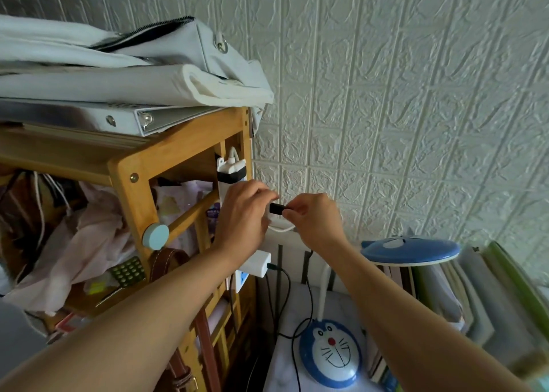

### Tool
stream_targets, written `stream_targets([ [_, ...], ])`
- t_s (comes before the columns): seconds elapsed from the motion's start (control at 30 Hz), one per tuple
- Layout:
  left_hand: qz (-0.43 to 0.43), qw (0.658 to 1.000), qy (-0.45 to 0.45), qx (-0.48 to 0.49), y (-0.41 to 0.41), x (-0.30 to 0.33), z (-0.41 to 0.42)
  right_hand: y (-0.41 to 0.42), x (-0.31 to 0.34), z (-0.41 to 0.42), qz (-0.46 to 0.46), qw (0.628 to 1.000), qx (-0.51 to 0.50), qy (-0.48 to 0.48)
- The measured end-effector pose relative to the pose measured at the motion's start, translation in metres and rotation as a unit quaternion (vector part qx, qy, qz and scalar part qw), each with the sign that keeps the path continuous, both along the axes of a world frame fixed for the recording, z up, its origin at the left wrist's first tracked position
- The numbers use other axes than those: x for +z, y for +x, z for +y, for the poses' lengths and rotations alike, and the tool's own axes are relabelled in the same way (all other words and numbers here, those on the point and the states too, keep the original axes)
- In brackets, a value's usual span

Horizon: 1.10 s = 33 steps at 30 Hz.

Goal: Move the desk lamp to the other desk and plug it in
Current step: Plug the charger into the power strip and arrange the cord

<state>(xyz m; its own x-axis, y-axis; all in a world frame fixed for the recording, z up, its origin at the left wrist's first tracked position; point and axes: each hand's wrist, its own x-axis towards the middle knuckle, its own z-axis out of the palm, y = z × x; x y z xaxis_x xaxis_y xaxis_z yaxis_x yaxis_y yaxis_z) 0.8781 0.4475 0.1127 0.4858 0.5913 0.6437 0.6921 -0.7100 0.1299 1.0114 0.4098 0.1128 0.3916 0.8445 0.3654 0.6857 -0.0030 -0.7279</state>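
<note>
The desk lamp stands at the lower right: a blue and white cartoon-cat base (pixel 329 354), a white neck and a flat blue head (pixel 411 250). Its black cord (pixel 309 305) climbs from the base towards my hands. My right hand (pixel 315 219) pinches the cord's black plug (pixel 276 208) by its rear end. My left hand (pixel 246 216) grips a white adapter on the white power strip (pixel 230 168), which is fixed upright on the side of the wooden shelf. The plug's tip meets the adapter under my left fingers; the joint itself is hidden.
A wooden shelf (pixel 166 160) fills the left, with a binder and white bags on top and clutter inside. A second white charger (pixel 258 262) with a black cable is plugged in lower down. Books (pixel 475 296) stand at the right, a white embossed wall behind.
</note>
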Motion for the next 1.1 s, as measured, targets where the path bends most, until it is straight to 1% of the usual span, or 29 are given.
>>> stream_targets([
  [0.1,0.025,1.0,0.008,-0.006,-0.003,0.001,0.003,0.0,0.0,0.001,-0.008,1.0,0.003,0.003],
  [0.23,0.034,0.999,0.016,-0.007,-0.004,-0.001,0.004,-0.001,0.001,0.002,-0.021,1.0,0.003,0.0],
  [0.67,0.008,1.0,0.0,0.005,0.001,-0.003,0.001,-0.008,-0.001,-0.006,0.003,1.0,-0.002,-0.014],
  [0.77,0.02,1.0,-0.001,0.015,0.0,-0.006,-0.003,-0.007,-0.017,-0.017,0.016,0.998,0.013,-0.055],
  [0.87,0.033,0.999,-0.017,0.033,-0.002,-0.015,-0.015,-0.001,-0.034,-0.033,0.035,0.993,0.003,-0.115],
  [0.93,0.034,0.999,-0.015,0.033,-0.003,-0.022,-0.026,0.001,-0.044,-0.044,0.027,0.988,-0.007,-0.151],
  [1.03,0.028,1.0,0.001,0.012,-0.007,-0.037,-0.044,-0.002,-0.055,-0.058,0.036,0.984,-0.019,-0.173],
  [1.1,0.034,0.999,0.004,-0.027,-0.01,-0.05,-0.056,-0.007,-0.062,-0.067,0.049,0.981,-0.022,-0.188],
])
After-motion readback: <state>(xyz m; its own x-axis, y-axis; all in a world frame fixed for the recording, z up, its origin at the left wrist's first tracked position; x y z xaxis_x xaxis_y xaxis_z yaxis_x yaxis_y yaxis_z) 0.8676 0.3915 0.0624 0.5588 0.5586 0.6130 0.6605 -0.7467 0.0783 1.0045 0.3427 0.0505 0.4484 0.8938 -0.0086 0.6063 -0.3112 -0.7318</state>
